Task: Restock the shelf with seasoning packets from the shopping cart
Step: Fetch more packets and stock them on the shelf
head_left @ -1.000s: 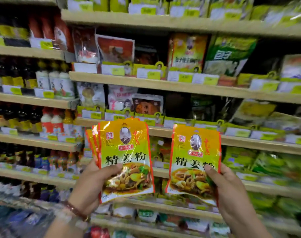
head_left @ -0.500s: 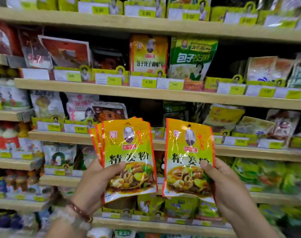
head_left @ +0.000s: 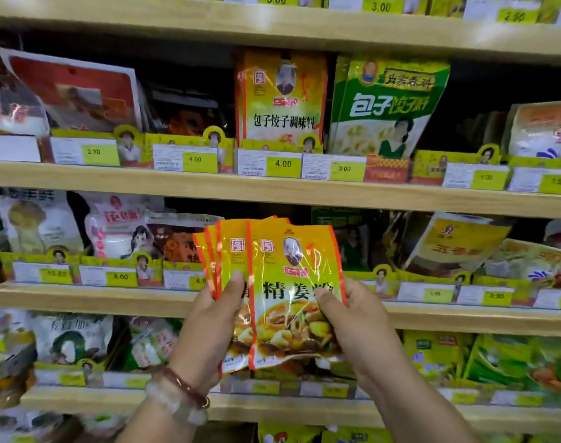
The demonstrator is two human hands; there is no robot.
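The front seasoning packet (head_left: 292,295), apart half a second ago, now overlaps the fanned stack (head_left: 221,251). Right hand (head_left: 355,327) pinches it, left hand (head_left: 208,330) grips the stack, before the middle shelf (head_left: 90,298); shelving probably comes next.

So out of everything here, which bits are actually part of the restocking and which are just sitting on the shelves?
Part of the job:
- yellow seasoning packets, fanned, held in front of the shelves
- left hand gripping the rear packets
- right hand gripping the front packet
- wooden shelf behind them

Just sitting there:
- green dumpling seasoning bag
- yellow price tags
- red-and-white packet
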